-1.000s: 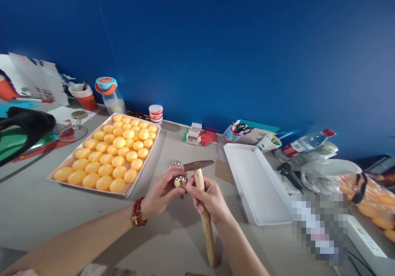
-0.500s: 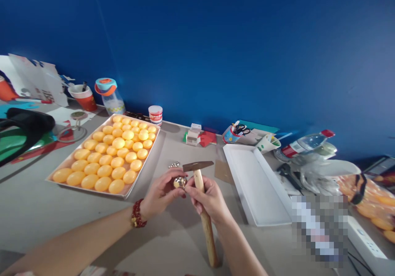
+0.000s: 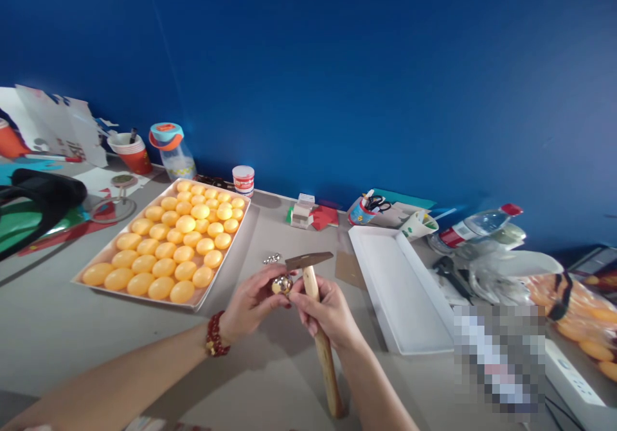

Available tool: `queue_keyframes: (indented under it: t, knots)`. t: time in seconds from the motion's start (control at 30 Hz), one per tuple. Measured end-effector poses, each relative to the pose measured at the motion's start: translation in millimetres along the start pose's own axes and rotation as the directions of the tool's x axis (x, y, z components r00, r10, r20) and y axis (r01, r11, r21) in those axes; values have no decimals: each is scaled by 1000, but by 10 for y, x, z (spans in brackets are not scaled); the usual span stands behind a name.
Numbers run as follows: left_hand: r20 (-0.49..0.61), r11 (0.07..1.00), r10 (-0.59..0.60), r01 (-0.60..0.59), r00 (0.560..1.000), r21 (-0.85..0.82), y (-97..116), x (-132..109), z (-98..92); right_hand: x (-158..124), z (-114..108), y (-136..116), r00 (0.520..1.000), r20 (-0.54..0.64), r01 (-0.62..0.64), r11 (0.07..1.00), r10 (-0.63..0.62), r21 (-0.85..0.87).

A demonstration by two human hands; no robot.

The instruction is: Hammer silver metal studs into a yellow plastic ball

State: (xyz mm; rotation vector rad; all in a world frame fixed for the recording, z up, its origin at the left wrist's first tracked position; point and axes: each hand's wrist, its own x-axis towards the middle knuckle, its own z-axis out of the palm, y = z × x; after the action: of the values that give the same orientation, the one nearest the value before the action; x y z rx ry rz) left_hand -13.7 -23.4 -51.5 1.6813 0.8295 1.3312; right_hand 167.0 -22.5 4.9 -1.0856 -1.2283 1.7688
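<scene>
The left hand [image 3: 258, 296] curls its fingers and thumb around a shiny gold ball [image 3: 282, 284], while the right hand [image 3: 328, 309] has a wooden-handled hammer [image 3: 311, 283] in its grip, thumb and fingertips brought up to the ball's side; whether they pinch some small part there is too fine to tell. The ball is held over the tabletop [image 3: 255, 379], nearer its near edge than its far one.

Its polished skin looks hard and probably slippery; it may be light if hollow, but a hold around its widest part seems surest. The hammer should feel head-heavy and stiff, steadier if grasped lower on the handle. Its head stands up just beside the ball, and the handle slants across the right palm towards the near edge, likely limiting those fingers.

Just beyond the left fingertips lie small silver pieces [image 3: 272, 259], easily knocked. To the left, a shallow tray [image 3: 196, 306] carries rows of orange balls [image 3: 186, 224], its near right corner close to the left hand. Right of the hammer, an open white box [image 3: 419, 296] leaves little elbow room, with brown card [image 3: 349, 269] by its left side.
</scene>
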Motion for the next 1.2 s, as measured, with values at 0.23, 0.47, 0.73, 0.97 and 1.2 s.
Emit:
queue_keyframes:
  t: [0.23, 0.47, 0.73, 0.97, 1.2]
  knots:
    - [17, 1000, -15, 15, 1000, 1, 32, 24, 0, 14, -6, 13, 1000, -21, 0, 999, 0, -39]
    - [17, 1000, -2, 3, 1000, -7, 27, 8, -1, -2, 0, 4, 1000, -20, 6, 997, -8, -72]
    - [-23, 997, 1, 1, 1000, 72, -15, -21, -4, 5, -38, 30, 1000, 30, 11, 998, -9, -61]
    - [-27, 999, -21, 22, 999, 32, 25, 1, 7, 8, -27, 27, 1000, 11, 10, 999, -10, -33]
    - [-7, 1000, -19, 19, 1000, -21, 0, -22, 3, -3, -25, 16, 1000, 0, 17, 999, -17, -47]
